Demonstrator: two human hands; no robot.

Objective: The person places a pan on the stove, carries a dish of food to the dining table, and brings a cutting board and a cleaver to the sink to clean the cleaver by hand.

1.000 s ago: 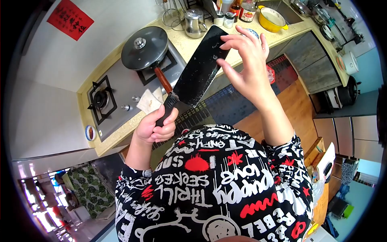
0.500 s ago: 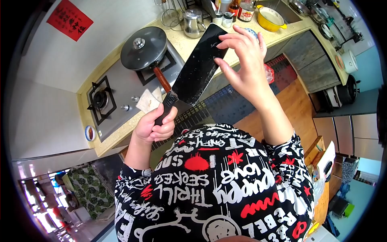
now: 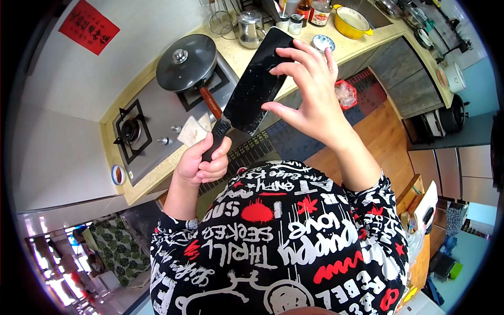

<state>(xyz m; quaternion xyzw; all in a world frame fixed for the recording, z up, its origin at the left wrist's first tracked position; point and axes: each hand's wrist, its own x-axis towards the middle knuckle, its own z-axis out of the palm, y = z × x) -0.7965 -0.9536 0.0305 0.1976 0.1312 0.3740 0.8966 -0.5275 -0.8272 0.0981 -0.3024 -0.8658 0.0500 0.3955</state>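
My left hand is wrapped round the black handle of a cleaver, whose broad dark blade points up and to the right, with small specks on its face. Over the right part of the blade is my right hand, fingers spread and bent, thumb apart near the blade's lower right edge. Whether its fingertips touch the metal I cannot tell. A folded pale cloth shows just behind my left hand. Beyond the blade, a lidded wok with a reddish wooden handle sits on the stove.
The gas stove has a bare burner at left. Along the counter stand a metal pitcher, jars and bottles, a small blue-and-white dish and a yellow pot. A red bag is below the counter.
My right hand has shifted left and slightly down across the blade, its fingers spreading wider. The blade has turned a little to the left. My left hand keeps its grip.
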